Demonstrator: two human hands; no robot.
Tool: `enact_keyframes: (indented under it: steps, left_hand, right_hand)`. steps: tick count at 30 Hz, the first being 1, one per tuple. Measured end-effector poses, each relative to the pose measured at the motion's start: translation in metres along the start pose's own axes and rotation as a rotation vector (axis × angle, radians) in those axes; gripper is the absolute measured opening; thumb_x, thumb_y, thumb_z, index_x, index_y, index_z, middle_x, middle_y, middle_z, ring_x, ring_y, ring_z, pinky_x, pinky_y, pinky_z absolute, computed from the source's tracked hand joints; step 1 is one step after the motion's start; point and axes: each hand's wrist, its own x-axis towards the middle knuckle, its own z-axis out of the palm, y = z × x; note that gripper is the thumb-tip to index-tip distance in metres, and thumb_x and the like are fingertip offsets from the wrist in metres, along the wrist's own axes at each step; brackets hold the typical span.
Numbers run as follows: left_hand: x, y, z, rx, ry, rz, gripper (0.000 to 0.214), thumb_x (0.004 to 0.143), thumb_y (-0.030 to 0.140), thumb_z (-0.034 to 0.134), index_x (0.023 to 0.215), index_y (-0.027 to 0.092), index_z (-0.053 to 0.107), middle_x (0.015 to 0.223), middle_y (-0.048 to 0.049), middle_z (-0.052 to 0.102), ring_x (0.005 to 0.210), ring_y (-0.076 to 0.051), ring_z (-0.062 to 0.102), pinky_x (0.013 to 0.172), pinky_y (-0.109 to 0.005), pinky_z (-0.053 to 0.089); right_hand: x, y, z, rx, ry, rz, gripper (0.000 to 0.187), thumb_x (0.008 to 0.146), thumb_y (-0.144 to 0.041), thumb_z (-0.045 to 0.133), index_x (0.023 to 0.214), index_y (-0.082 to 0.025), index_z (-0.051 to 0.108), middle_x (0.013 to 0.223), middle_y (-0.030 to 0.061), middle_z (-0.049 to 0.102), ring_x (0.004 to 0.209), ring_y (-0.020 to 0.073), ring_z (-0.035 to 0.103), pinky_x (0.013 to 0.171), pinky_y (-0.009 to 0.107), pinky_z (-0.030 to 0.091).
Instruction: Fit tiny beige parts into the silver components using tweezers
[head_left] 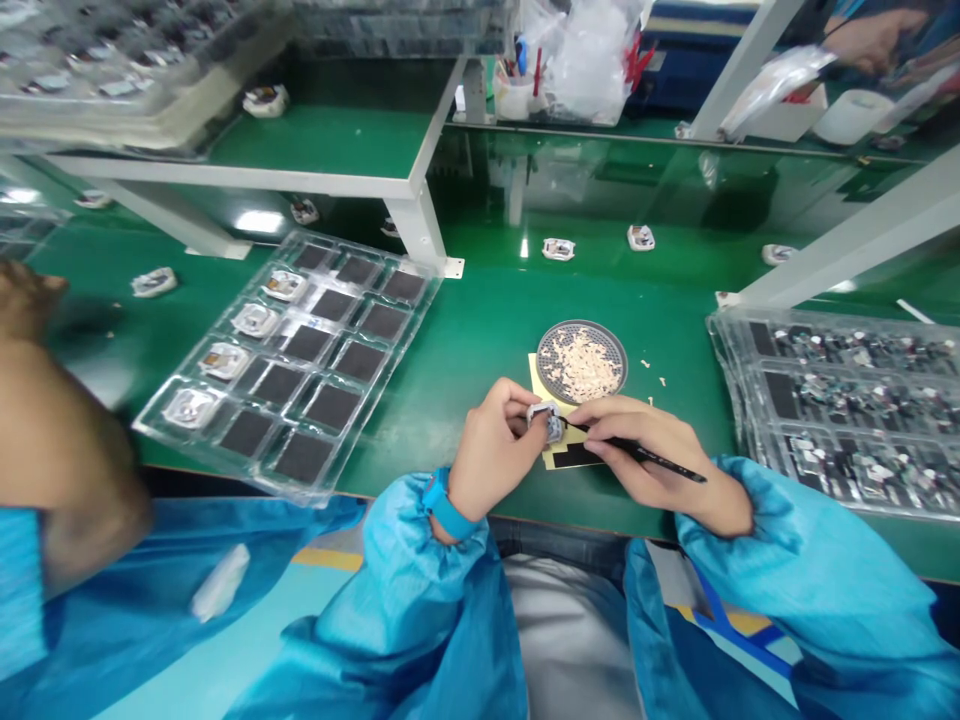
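Between its thumb and fingers, my left hand point(499, 435) grips a small white device housing point(553, 422) with parts showing inside. My right hand point(649, 450) holds black tweezers point(651, 457), their tip at the housing's right side. Just beyond both hands, a round grey dish point(546, 377) bears many tiny cream-coloured pieces point(583, 365). A yellow sheet point(534, 375) with black strips lies under the dish and below the hands. To the left stands a clear compartment tray point(349, 405) with dark pads and several white housings point(223, 360) in its left column.
At the right, stacked clear trays point(724, 365) contain many small parts. A white-framed shelf point(240, 178) rises at the back left. Loose housings point(559, 248) lie along the back of the green table point(480, 310). Another person's arm point(60, 450) reaches in at the left edge.
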Motion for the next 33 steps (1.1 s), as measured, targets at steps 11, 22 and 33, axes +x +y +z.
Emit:
enact_keyframes:
  steps: [11,22,33]
  left_hand:
    - [0.0,-0.001,0.0,-0.012,-0.004,0.012,0.019,0.091,0.03,0.066,0.1,0.02,0.054,0.088,-0.0027,0.073,0.072,-0.017,0.072,0.059,-0.024,0.054]
    - [0.0,0.0,0.0,-0.109,-0.017,0.004,0.02,0.091,0.03,0.066,0.099,0.018,0.053,0.087,-0.0036,0.073,0.074,-0.017,0.072,0.065,-0.026,0.057]
    - [0.002,0.009,-0.004,-0.1,-0.041,0.021,0.021,0.09,0.029,0.065,0.098,0.014,0.054,0.072,-0.0015,0.069,0.05,-0.007,0.054,0.046,-0.016,0.039]
  right_hand:
    - [-0.001,0.001,0.002,0.075,0.069,0.054,0.037,0.084,0.003,0.068,0.112,-0.02,0.065,0.117,0.0067,0.072,0.109,0.0196,0.069,0.092,0.035,0.059]
    - [0.001,0.004,0.008,0.09,0.107,0.085,0.034,0.085,0.003,0.066,0.109,-0.02,0.066,0.114,0.0073,0.073,0.107,0.0193,0.069,0.091,0.037,0.059]
    - [0.002,0.002,0.01,0.161,0.173,0.111,0.024,0.092,-0.007,0.064,0.112,-0.02,0.064,0.112,0.0082,0.072,0.105,0.0194,0.069,0.092,0.037,0.057]
